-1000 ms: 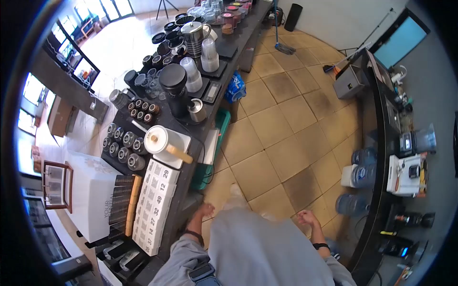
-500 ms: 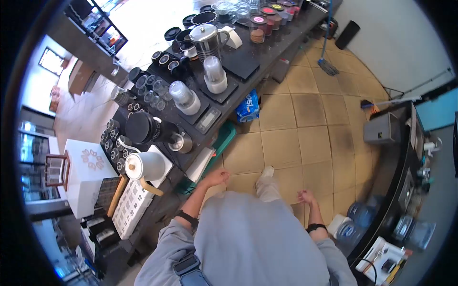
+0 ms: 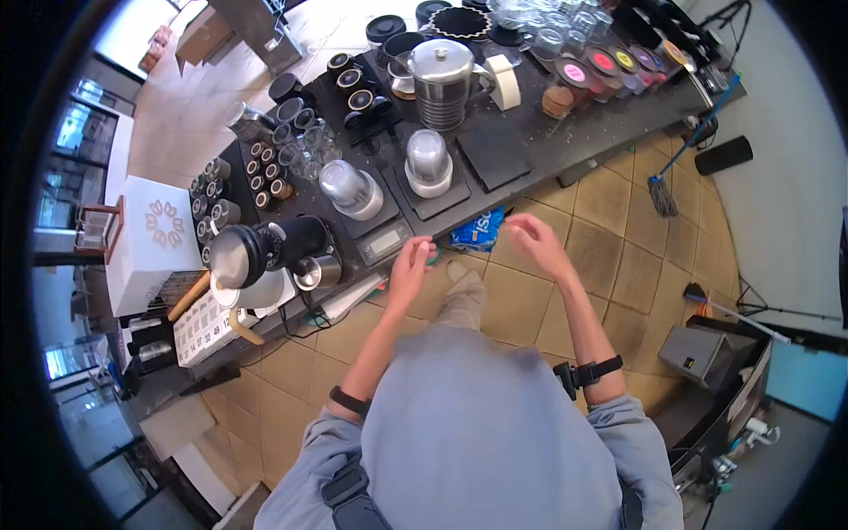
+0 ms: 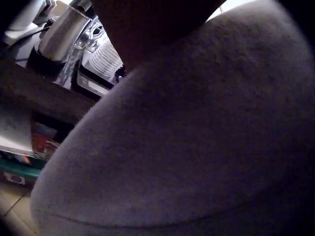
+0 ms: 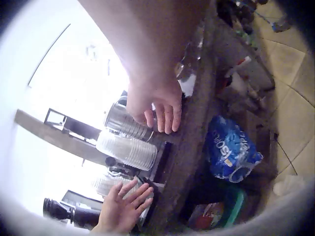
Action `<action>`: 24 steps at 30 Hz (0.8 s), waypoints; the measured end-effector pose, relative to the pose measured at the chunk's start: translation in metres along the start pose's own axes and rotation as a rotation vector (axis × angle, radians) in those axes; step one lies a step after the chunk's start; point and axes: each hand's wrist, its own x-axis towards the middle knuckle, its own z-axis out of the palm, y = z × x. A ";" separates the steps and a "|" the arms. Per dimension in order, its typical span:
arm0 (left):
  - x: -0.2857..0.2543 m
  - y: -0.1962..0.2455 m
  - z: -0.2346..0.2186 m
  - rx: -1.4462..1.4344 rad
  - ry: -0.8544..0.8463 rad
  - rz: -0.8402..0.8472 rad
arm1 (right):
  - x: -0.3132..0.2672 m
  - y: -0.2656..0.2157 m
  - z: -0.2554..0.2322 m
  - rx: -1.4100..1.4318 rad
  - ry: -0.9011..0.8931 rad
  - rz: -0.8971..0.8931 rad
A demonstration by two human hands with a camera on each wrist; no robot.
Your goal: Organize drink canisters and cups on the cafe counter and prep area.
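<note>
My left hand point(image 3: 413, 269) is at the counter's front edge, below the scale display point(image 3: 383, 243), and holds nothing. To its right, my right hand point(image 3: 541, 246) hangs empty over the floor beside the blue plastic pack point(image 3: 475, 233). Both hands have extended, slightly bent fingers in the right wrist view. Two stacks of clear plastic cups point(image 3: 351, 189) point(image 3: 429, 162) stand on black scales point(image 3: 442, 200) ahead of the hands. A dark coffee grinder point(image 3: 296, 240) with a metal cup point(image 3: 318, 271) is left of them. The left wrist view is mostly filled by grey cloth.
Behind the cups stands a ribbed steel pitcher point(image 3: 442, 88). A flat black board point(image 3: 495, 157) lies to its right, near lidded jars point(image 3: 574, 75). Small jars point(image 3: 268, 177) and a white number-marked box point(image 3: 201, 331) are at left. A mop point(image 3: 662, 194) leans at right.
The view has swung right and closer to the counter. Both hands have risen from beside the body to near the counter's front edge, fingers extended.
</note>
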 end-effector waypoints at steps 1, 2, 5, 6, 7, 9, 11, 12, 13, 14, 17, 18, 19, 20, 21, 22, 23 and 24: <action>0.010 0.000 0.009 -0.019 0.015 -0.012 | 0.020 -0.011 0.004 -0.016 -0.019 0.012; 0.022 0.001 0.016 -0.107 0.136 0.025 | 0.040 -0.021 0.009 -0.121 -0.051 -0.050; 0.051 0.010 0.023 -0.257 0.278 0.019 | 0.088 -0.050 0.027 -0.269 -0.104 -0.152; 0.058 0.015 0.027 -0.287 0.315 0.039 | 0.099 -0.054 0.031 -0.294 -0.107 -0.194; 0.059 0.023 0.029 -0.313 0.357 0.047 | 0.115 -0.048 0.029 -0.303 -0.141 -0.175; 0.057 0.039 0.029 -0.341 0.342 -0.001 | 0.149 -0.034 0.035 -0.257 -0.163 -0.176; 0.065 0.054 0.033 -0.490 0.357 -0.173 | 0.164 -0.049 0.049 -0.146 -0.152 -0.031; 0.065 0.051 0.035 -0.584 0.342 -0.206 | 0.170 -0.053 0.053 -0.123 -0.138 0.031; 0.066 0.054 0.036 -0.600 0.363 -0.221 | 0.173 -0.054 0.055 -0.105 -0.122 0.098; 0.066 0.058 0.037 -0.661 0.355 -0.226 | 0.175 -0.055 0.059 -0.143 -0.139 0.098; 0.071 0.063 0.041 -0.774 0.382 -0.242 | 0.185 -0.054 0.062 -0.195 -0.184 0.071; 0.073 0.063 0.041 -0.782 0.376 -0.235 | 0.189 -0.056 0.064 -0.199 -0.200 0.074; 0.073 0.063 0.041 -0.786 0.367 -0.232 | 0.190 -0.058 0.064 -0.199 -0.195 0.087; 0.072 0.063 0.042 -0.789 0.375 -0.243 | 0.189 -0.059 0.064 -0.198 -0.185 0.104; 0.073 0.065 0.042 -0.796 0.381 -0.242 | 0.187 -0.061 0.065 -0.199 -0.190 0.114; 0.074 0.066 0.042 -0.803 0.385 -0.237 | 0.186 -0.064 0.065 -0.200 -0.198 0.136; 0.075 0.065 0.042 -0.807 0.388 -0.237 | 0.188 -0.066 0.064 -0.204 -0.206 0.154; 0.075 0.064 0.041 -0.820 0.395 -0.243 | 0.189 -0.066 0.065 -0.210 -0.212 0.154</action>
